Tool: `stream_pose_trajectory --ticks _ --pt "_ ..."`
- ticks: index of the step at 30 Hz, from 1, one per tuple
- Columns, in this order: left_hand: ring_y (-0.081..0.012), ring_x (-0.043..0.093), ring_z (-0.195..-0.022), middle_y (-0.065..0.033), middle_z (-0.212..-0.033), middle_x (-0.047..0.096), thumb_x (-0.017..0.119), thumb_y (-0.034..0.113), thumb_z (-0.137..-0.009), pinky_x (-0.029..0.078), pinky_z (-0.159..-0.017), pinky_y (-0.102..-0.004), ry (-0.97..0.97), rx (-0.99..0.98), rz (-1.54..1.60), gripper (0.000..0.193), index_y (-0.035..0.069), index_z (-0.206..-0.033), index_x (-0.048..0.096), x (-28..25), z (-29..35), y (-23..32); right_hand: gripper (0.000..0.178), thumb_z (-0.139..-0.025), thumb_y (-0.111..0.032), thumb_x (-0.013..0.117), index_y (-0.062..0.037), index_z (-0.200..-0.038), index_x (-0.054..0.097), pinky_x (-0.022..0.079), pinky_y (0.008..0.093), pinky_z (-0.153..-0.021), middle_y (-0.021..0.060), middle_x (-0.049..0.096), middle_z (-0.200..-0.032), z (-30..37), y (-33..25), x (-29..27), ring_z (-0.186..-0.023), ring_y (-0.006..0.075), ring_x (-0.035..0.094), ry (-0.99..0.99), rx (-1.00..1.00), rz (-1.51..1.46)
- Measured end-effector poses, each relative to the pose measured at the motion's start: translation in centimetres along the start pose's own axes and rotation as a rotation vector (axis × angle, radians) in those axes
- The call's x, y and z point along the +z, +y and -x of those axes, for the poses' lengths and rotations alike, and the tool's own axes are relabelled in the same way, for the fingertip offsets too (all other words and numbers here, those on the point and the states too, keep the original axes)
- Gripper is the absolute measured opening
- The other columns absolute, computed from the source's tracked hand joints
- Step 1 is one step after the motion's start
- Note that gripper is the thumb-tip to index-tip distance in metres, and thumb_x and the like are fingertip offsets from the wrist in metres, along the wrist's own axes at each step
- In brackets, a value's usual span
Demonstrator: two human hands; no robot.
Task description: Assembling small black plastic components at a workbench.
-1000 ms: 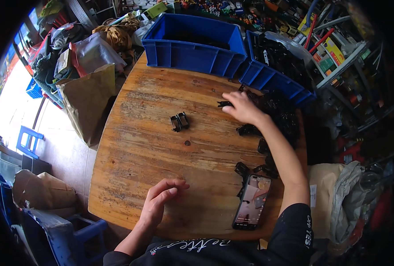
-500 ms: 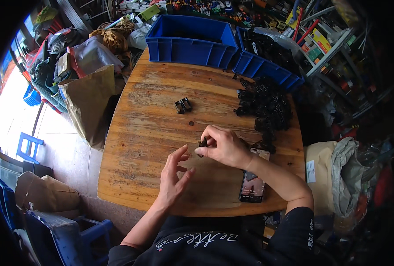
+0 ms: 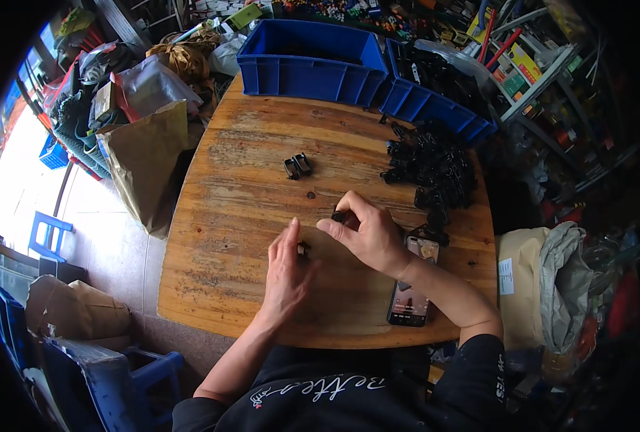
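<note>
Over the middle of the wooden table, my right hand pinches a small black plastic part between thumb and fingers. To its left, my left hand is raised with its fingers pressed together. Another small dark piece shows at the inner side of these fingers, partly hidden, and the hand seems closed on it. The two hands are apart. Beyond them, a pair of black plastic clips lies side by side on the tabletop. A large heap of similar black parts covers the table's right side.
A blue bin stands at the table's far edge. Beside it, a second blue bin is loaded with black parts. A phone lies beneath my right forearm. Paper bags stand left of the wooden table.
My right hand has shifted slightly up with its part. My left hand has risen, its fingers have drawn together, and a dark piece now shows at them. The pair of clips stays put.
</note>
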State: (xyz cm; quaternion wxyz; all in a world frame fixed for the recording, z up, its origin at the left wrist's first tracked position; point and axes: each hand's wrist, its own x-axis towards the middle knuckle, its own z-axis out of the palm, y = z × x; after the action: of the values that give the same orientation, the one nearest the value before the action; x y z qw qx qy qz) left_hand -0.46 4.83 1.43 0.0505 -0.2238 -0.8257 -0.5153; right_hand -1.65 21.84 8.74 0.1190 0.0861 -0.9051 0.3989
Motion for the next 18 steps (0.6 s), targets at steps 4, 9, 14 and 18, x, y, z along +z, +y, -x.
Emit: stream_pose_trajectory --ticks 4,9,14,18 --pt "-0.0291 0.050 -0.109 -0.0199 -0.122 0.049 0.064 0.007 -0.076 0.042 -0.089 -0.0352 0.013 0.005 0.132 0.062 0.004 -0.132 0.037 -0.3 -0.2 0.3 0.030 -0.078 -0.025 0.071 0.0007 -0.087 0.058 0.045 0.0261 -0.056 0.0108 0.059 -0.077 1.2 -0.6 1.0 -0.063 0.0128 0.057 -0.165 -0.210 -0.231" --pt "-0.0158 0.062 -0.072 -0.0108 -0.091 0.065 0.061 0.006 -0.081 0.049 -0.067 -0.0267 0.082 -0.095 0.317 0.033 0.004 -0.113 0.055 -0.3 0.2 -0.6 0.022 -0.076 -0.018 0.068 -0.0022 -0.090 0.061 0.045 0.0329 -0.071 0.0088 0.058 -0.081 -2.3 3.2 -3.5 -0.078 0.0203 0.056 -0.099 -0.041 0.395" --pt "-0.0133 0.062 -0.077 -0.0081 -0.092 0.066 0.059 0.008 -0.083 0.048 -0.071 -0.0257 -0.060 -0.275 0.519 0.028 0.003 -0.110 0.055 -0.2 0.1 -0.1 0.016 -0.071 -0.009 0.064 -0.0044 -0.086 0.061 0.041 0.0395 -0.082 0.0096 0.058 -0.083 -2.9 13.5 -6.6 -0.092 0.0280 0.051 -0.044 0.106 1.086" --pt "-0.0092 0.055 -0.089 -0.0038 -0.096 0.062 0.059 0.008 -0.085 0.044 -0.077 -0.0225 -0.104 -0.367 0.593 0.029 0.000 -0.112 0.054 -1.0 0.2 0.2 0.026 -0.073 -0.008 0.068 -0.0023 -0.099 0.062 0.047 0.0277 -0.073 0.0068 0.061 -0.083 -2.8 11.4 -7.0 -0.079 0.0141 0.057 -0.281 0.205 0.105"
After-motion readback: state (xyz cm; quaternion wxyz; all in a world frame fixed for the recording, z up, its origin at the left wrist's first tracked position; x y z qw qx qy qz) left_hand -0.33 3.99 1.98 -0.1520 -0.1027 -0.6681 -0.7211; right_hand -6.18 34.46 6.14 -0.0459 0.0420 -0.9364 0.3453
